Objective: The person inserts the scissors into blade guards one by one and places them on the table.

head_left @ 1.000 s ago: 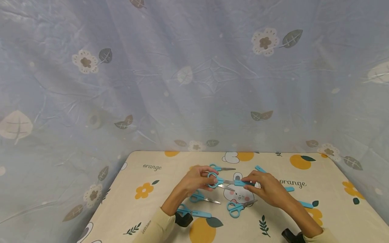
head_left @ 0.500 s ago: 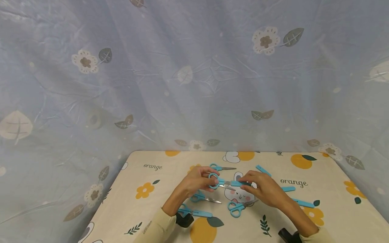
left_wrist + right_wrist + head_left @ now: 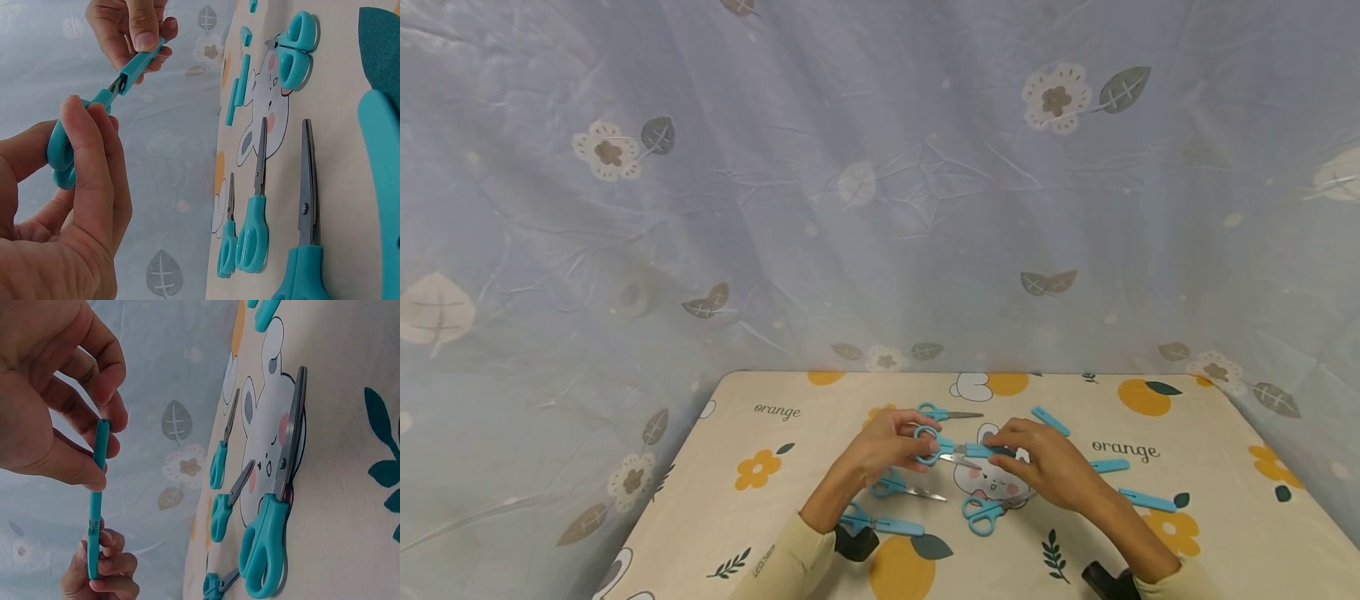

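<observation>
In the head view, my left hand holds a pair of scissors by its light-blue handles, raised over the table. My right hand pinches a light-blue blade cover between thumb and fingers. The cover sits over most of the blades; a short piece of bare metal shows between it and the handles in the left wrist view. The right wrist view has cover and scissors in one straight line. Blades of another pair of scissors show beneath the held pair.
Uncovered scissors lie at the back, the left and the front. A covered pair lies near my left sleeve. Loose blade covers lie on the right of the patterned tablecloth. A printed curtain hangs behind.
My right hand has moved left, sliding the cover along the blades toward the handles, so less metal shows. My left hand stays nearly still with the scissors.
</observation>
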Demonstrator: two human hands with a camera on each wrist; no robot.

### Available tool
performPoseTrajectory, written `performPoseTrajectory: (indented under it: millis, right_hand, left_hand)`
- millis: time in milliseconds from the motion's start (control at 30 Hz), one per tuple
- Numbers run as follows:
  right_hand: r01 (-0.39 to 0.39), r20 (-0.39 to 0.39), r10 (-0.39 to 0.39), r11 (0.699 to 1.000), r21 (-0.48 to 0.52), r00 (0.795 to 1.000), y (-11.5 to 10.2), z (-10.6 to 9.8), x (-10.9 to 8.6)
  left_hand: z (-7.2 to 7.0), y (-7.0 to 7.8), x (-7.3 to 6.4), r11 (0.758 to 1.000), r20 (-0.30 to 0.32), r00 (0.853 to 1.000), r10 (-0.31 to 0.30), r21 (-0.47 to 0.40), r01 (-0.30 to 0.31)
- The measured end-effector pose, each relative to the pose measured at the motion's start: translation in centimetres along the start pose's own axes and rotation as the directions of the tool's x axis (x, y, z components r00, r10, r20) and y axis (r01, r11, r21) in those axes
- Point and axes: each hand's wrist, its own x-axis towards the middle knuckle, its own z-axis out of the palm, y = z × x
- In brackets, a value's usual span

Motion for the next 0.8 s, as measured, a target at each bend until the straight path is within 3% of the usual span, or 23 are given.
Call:
performPoseTrajectory:
  millis: [200, 567, 800]
  right_hand:
    - [0.018, -0.017, -0.019, 0.999, -0.032, 1.0, 0.0, 0.21, 0.11]
    - [0.09, -0.063, -0.096, 0.992, -0.09, 0.993, 0.01, 0.34, 0.27]
    - [0.092, -0.092, -0.097, 0.994, -0.055, 0.991, -0.28, 0.33, 0.32]
  left_hand:
    - [-0.03, -0.01, 0.13, 1.0, -0.01, 1.0, 0.003, -0.001, -0.003]
    - [-0.12, 0.26, 0.08, 0.995, -0.012, 1.0, 0.018, 0.102, -0.017]
    - [-0.13, 0.34, 0.13, 0.995, -0.011, 0.999, 0.03, 0.094, -0.029]
